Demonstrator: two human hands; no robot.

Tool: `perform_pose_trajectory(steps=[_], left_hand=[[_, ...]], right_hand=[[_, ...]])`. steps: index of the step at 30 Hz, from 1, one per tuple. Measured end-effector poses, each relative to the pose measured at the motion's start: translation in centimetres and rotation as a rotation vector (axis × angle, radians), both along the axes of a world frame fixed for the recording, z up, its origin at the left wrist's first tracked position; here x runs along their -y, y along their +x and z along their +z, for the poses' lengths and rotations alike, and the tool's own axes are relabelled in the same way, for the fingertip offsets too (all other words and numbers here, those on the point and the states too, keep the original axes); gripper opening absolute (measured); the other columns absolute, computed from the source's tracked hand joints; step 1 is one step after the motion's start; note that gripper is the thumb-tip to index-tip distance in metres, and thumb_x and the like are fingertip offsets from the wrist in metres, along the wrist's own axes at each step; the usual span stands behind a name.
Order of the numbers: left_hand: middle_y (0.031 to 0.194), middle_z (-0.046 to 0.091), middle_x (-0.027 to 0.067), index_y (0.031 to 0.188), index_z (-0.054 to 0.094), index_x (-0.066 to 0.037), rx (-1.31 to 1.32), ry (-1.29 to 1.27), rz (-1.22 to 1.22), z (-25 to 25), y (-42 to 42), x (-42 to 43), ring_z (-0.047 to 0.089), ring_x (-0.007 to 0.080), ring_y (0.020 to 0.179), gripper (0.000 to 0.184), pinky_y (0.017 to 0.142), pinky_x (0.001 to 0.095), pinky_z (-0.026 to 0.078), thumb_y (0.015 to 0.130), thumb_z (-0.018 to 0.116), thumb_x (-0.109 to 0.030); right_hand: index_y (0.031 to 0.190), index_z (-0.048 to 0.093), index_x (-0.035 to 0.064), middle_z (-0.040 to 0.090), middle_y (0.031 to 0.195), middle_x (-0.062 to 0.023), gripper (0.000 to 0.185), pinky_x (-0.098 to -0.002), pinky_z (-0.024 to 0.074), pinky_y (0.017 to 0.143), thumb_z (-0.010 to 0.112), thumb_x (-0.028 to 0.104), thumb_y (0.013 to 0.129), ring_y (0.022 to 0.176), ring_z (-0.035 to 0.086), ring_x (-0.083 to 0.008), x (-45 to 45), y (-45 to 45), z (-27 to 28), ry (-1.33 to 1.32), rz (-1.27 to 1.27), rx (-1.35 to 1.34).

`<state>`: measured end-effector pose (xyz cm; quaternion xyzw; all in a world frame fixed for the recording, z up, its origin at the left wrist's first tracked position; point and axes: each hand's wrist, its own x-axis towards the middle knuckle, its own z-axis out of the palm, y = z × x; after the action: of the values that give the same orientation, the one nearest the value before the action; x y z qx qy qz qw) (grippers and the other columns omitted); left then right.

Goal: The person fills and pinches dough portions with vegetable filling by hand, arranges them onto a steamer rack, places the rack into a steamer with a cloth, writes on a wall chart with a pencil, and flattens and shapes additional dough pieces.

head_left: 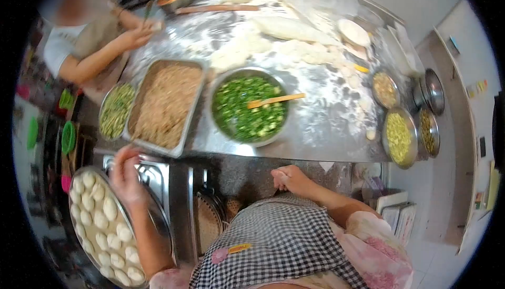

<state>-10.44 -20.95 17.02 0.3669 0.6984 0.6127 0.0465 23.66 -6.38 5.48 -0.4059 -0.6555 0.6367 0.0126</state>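
My left hand (pixel 127 176) is raised between the metal tray of minced filling (pixel 167 102) and the round pan (pixel 73 184) of shaped dough pieces (pixel 109 207). Its fingers are stretched out, slightly blurred, and nothing shows in them. In front of my checked apron, my right hand (pixel 289 178) is closed, with whitish fingers curled inward; whether it holds anything is hidden. Ahead of it on the steel table stands a bowl of chopped greens (pixel 242 92), with a wooden spatula (pixel 284 99) resting in it.
Flour and flattened dough (pixel 294 49) cover the far table (pixel 326 136), near a rolling pin (pixel 218 8). Small bowls of chopped filling (pixel 398 136) line the right edge. Left of the tray sits another bowl of green filling (pixel 117 111). A co-worker (pixel 94 39) stands at the far left.
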Motion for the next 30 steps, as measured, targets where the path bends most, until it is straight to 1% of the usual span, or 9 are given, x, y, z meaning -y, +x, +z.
perform_pose_trajectory(steps=[2, 3, 6, 10, 13, 17, 22, 27, 30], left_hand=[[0.094, 0.063, 0.0073, 0.105, 0.060, 0.000, 0.020, -0.066, -0.360, -3.6, 7.5, -10.2, 0.059, 0.0152, 0.083, 0.021, 0.077, 0.0276, 0.048, 0.085, 0.056, -0.005], [0.095, 0.063, 0.0086, 0.106, 0.060, -0.001, 0.270, -0.166, -0.568, -3.5, 12.4, -14.6, 0.060, 0.0162, 0.086, 0.022, 0.079, 0.0282, 0.048, 0.085, 0.057, -0.008], [0.097, 0.062, 0.0095, 0.109, 0.057, -0.002, -0.035, -0.336, -0.963, -6.6, 24.5, -27.7, 0.060, 0.0155, 0.087, 0.027, 0.078, 0.0291, 0.049, 0.084, 0.060, -0.012], [0.098, 0.054, 0.0150, 0.109, 0.055, -0.007, -0.431, -0.274, -1.049, -12.3, 37.3, -41.9, 0.057, 0.0295, 0.087, 0.031, 0.072, 0.0395, 0.049, 0.078, 0.060, -0.013], [0.104, 0.052, 0.0162, 0.104, 0.056, -0.008, -0.875, -0.382, -0.909, -13.9, 43.3, -48.8, 0.056, 0.0311, 0.089, 0.028, 0.075, 0.0392, 0.049, 0.078, 0.060, -0.018], [0.101, 0.052, 0.0150, 0.099, 0.055, -0.007, -1.002, -0.412, -0.975, -19.6, 44.6, -54.5, 0.055, 0.0318, 0.089, 0.028, 0.077, 0.0383, 0.047, 0.073, 0.063, -0.015], [0.099, 0.052, 0.0162, 0.099, 0.056, -0.006, -0.535, -0.432, -1.035, -12.4, 40.3, -44.8, 0.054, 0.0332, 0.087, 0.027, 0.074, 0.0394, 0.046, 0.072, 0.060, -0.004], [0.109, 0.055, 0.0152, 0.109, 0.057, -0.007, -0.599, -0.549, -0.975, -16.9, 32.8, -28.3, 0.053, 0.0323, 0.096, 0.036, 0.082, 0.0403, 0.044, 0.074, 0.064, -0.014], [0.117, 0.054, 0.0172, 0.113, 0.056, -0.007, -0.612, -0.448, -0.825, -16.3, 33.4, -28.5, 0.048, 0.0351, 0.109, 0.041, 0.093, 0.0446, 0.036, 0.077, 0.063, -0.025]], right_hand=[[0.074, 0.059, 0.0000, 0.058, 0.064, -0.0069, 0.035, -0.0291, 0.0435, 0.053, 0.049, 0.030, 0.090, 0.058, 0.055, -0.0141, -2.5, 5.4, 0.0, -0.005, -0.188, -0.036], [0.073, 0.059, 0.0000, 0.058, 0.064, -0.0069, 0.035, -0.0292, 0.0429, 0.053, 0.049, 0.030, 0.089, 0.058, 0.055, -0.0140, -3.5, 8.0, -0.2, -0.008, -0.282, -0.055], [0.073, 0.060, -0.0008, 0.058, 0.064, -0.0070, 0.035, -0.0285, 0.0425, 0.053, 0.049, 0.028, 0.089, 0.057, 0.054, -0.0136, -6.9, 16.6, -1.4, -0.009, -0.406, -0.001], [0.074, 0.060, -0.0002, 0.058, 0.064, -0.0064, 0.029, -0.0273, 0.0419, 0.053, 0.049, 0.023, 0.088, 0.056, 0.052, -0.0128, -8.5, 27.0, -2.1, 0.051, -0.607, 0.037], [0.076, 0.060, 0.0002, 0.057, 0.064, -0.0051, 0.025, -0.0268, 0.0417, 0.053, 0.050, 0.020, 0.087, 0.057, 0.051, -0.0121, -9.1, 32.3, -1.5, 0.010, -0.704, 0.083], [0.077, 0.060, 0.0003, 0.056, 0.066, -0.0034, 0.023, -0.0258, 0.0415, 0.055, 0.050, 0.019, 0.086, 0.058, 0.050, -0.0111, -9.6, 34.8, -0.9, -0.103, -0.766, 0.094], [0.084, 0.060, -0.0006, 0.059, 0.072, -0.0080, 0.021, -0.0322, 0.0442, 0.064, 0.052, 0.019, 0.086, 0.065, 0.054, -0.0183, -12.7, 33.7, -2.0, -0.061, -0.472, 0.048], [0.085, 0.060, -0.0013, 0.061, 0.077, -0.0097, 0.022, -0.0340, 0.0440, 0.068, 0.052, 0.020, 0.085, 0.073, 0.056, -0.0189, -17.6, 30.0, -2.3, -0.022, -0.213, -0.020], [0.082, 0.061, -0.0014, 0.059, 0.072, -0.0041, 0.016, -0.0263, 0.0439, 0.059, 0.053, 0.013, 0.084, 0.063, 0.053, -0.0106, -18.3, 28.9, -2.3, 0.069, -0.188, -0.037]])
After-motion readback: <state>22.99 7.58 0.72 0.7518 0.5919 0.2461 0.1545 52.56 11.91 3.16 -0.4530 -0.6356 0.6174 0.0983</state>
